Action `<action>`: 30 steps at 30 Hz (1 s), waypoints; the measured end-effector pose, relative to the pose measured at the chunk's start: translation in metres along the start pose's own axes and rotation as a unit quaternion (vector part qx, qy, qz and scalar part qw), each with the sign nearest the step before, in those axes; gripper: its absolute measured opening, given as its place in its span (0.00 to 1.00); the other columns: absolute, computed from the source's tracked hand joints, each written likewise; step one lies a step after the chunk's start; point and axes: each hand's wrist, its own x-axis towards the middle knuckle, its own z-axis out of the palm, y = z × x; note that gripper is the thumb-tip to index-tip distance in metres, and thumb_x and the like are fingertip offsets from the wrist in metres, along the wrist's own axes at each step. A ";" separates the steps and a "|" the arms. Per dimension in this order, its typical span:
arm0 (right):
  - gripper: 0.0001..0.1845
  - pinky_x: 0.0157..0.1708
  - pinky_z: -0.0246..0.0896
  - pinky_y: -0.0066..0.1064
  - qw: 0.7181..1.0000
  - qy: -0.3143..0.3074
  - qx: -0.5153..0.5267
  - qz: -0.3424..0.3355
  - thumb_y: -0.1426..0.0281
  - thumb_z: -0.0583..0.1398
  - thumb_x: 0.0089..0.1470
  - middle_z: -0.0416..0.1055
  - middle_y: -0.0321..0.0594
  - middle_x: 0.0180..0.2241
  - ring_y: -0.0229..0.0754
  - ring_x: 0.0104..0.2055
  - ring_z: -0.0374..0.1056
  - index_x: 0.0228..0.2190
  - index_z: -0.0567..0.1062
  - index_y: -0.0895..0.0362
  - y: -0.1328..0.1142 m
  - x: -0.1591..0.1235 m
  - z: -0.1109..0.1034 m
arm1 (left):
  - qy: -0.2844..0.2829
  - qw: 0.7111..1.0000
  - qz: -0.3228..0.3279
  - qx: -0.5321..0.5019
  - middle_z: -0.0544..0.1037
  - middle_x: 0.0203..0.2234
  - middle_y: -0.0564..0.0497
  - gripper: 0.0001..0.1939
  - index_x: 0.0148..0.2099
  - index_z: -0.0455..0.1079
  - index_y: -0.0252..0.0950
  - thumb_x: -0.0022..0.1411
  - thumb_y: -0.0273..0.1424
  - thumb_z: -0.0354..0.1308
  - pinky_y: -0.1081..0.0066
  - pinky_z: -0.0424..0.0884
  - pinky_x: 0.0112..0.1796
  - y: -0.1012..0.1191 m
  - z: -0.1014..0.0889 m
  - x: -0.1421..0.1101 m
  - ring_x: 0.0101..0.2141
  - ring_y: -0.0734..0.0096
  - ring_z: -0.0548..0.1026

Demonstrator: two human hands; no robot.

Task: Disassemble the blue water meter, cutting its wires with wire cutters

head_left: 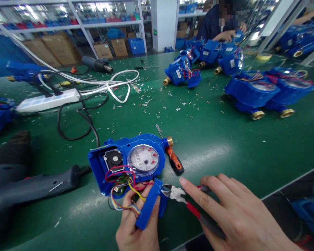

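A blue water meter [143, 160] with a round dial and an open side housing lies on the green bench in front of me. Coloured wires run from its housing to a small blue plastic cover [149, 205]. My left hand [138, 226] has its fingers wrapped around that cover and the wires, just below the meter. In my right hand [232, 209] is a pair of diagonal cutters [192, 207] with red and black handles; the jaws touch or nearly touch the cover's upper end. Behind the meter's brass fitting lies an orange and black screwdriver [174, 162].
A heat gun [42, 188] lies at the left, a second heat gun [97, 64] farther back. A white power strip [49, 99] has tangled cables. More blue meters [253, 89] stand at the right and back. Scraps litter the green bench [206, 122]. A person [217, 24] works across it.
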 end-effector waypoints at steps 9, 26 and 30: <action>0.34 0.33 0.72 0.42 0.996 -0.072 0.058 -0.008 0.76 0.55 0.45 0.73 0.48 0.40 0.50 0.37 0.69 0.57 0.69 0.54 0.002 0.000 0.000 | -0.018 1.000 -0.005 0.013 0.80 0.39 0.51 0.12 0.40 0.80 0.41 0.51 0.34 0.72 0.70 0.74 0.43 -0.001 -0.005 0.000 0.40 0.65 0.78; 0.31 0.35 0.58 0.38 0.982 -0.155 0.067 -0.087 0.76 0.61 0.48 0.67 0.41 0.37 0.47 0.37 0.62 0.54 0.68 0.50 0.029 0.028 -0.010 | -0.042 0.999 -0.021 -0.023 0.78 0.39 0.50 0.10 0.38 0.81 0.41 0.51 0.33 0.72 0.68 0.75 0.43 0.004 -0.008 0.002 0.40 0.66 0.78; 0.30 0.30 0.56 0.35 0.986 -0.126 0.054 -0.098 0.76 0.63 0.46 0.67 0.39 0.35 0.45 0.33 0.62 0.52 0.69 0.52 0.026 0.027 -0.007 | -0.046 0.998 -0.018 -0.037 0.78 0.38 0.50 0.10 0.37 0.82 0.41 0.50 0.33 0.72 0.69 0.75 0.43 0.006 -0.008 0.002 0.39 0.66 0.78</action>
